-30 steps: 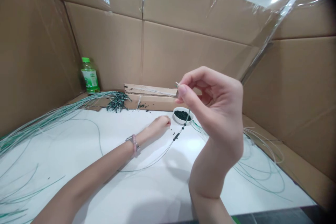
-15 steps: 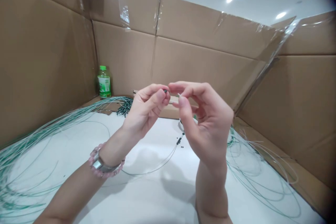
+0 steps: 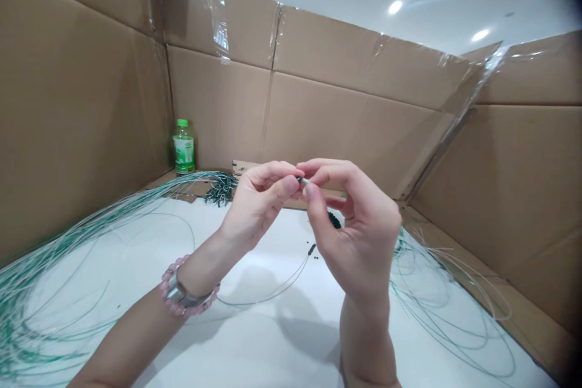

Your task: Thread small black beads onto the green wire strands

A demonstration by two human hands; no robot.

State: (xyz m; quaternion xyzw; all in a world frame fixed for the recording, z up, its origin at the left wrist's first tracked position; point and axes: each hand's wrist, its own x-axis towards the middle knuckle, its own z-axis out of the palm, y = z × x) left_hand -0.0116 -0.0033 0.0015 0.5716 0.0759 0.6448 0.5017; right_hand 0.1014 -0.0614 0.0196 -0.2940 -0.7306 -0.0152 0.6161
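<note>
Both hands are raised above the white table (image 3: 282, 339) and meet at the fingertips. My left hand (image 3: 257, 203) pinches a tiny dark bead (image 3: 299, 179) between thumb and forefinger. My right hand (image 3: 352, 224) pinches the pale tip of a thin green wire (image 3: 273, 285), which hangs down and curves across the table. Small dark beads (image 3: 311, 249) sit threaded on that wire below my right hand. The bead touches the wire tip. A small dish of dark beads (image 3: 335, 220) is mostly hidden behind my right hand.
Brown cardboard walls (image 3: 318, 115) enclose the table on three sides. A green drink bottle (image 3: 183, 148) stands in the back left corner. A bundle of green wires (image 3: 91, 218) fans across the left; loose wire loops (image 3: 450, 291) lie at the right.
My left hand rose from the table by the bead dish with a bead and met my right hand. The bead has closed onto the wire tip. The camera tilted up.
</note>
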